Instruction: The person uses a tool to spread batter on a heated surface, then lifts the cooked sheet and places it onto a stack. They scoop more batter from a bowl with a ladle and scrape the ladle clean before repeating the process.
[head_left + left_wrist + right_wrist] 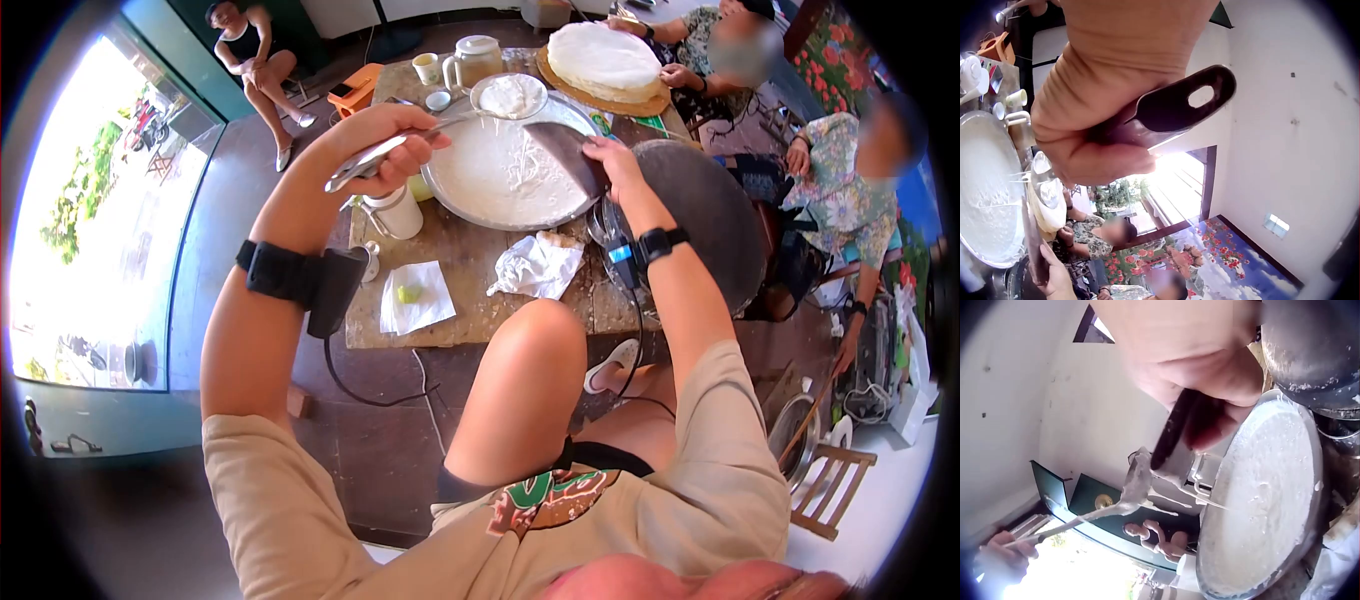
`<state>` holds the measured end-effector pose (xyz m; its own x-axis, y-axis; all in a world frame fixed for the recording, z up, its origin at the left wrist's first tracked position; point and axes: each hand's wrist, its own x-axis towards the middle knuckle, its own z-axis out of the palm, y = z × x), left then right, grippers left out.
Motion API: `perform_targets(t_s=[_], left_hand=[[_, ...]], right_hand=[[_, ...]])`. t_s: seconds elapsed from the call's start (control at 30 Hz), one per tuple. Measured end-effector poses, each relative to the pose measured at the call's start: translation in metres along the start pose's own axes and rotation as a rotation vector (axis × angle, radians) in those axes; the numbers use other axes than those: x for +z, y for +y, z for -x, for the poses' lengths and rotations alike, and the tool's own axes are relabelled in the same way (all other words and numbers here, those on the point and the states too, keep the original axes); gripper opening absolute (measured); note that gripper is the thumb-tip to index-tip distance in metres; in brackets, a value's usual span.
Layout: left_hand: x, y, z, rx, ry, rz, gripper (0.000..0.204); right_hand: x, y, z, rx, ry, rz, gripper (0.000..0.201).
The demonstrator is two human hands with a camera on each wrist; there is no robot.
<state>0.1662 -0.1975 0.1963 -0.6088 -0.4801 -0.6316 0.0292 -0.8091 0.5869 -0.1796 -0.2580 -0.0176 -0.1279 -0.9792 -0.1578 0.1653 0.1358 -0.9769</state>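
My left hand grips the handle of a metal ladle, whose end with a hole shows in the left wrist view. The ladle's bowl is coated with white batter, which drips in strands in the right wrist view. Below it, a wide metal basin holds white batter with ripples on its surface. In my right hand is a dark flat scraper, pinched along one edge. Its blade slants over the basin's right side, near the ladle's bowl.
Right of the basin is a round dark griddle. A crumpled white cloth, a paper napkin and a white mug lie nearer me. Behind stand a pitcher and a stack of white sheets. Several people sit around.
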Motion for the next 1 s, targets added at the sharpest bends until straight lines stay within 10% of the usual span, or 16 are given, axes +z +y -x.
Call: perform_targets(t_s=[0.53, 1.0], left_hand=[[-0.019, -0.016, 0.000, 0.013, -0.120, -0.065, 0.036], [-0.022, -0.020, -0.022, 0.077, -0.037, -0.107, 0.031]], right_hand=[[-0.005, 0.000, -0.024, 0.396, -0.325, -0.362, 0.024], [0.006, 0.014, -0.011, 0.274, -0.149, 0.113, 0.034]])
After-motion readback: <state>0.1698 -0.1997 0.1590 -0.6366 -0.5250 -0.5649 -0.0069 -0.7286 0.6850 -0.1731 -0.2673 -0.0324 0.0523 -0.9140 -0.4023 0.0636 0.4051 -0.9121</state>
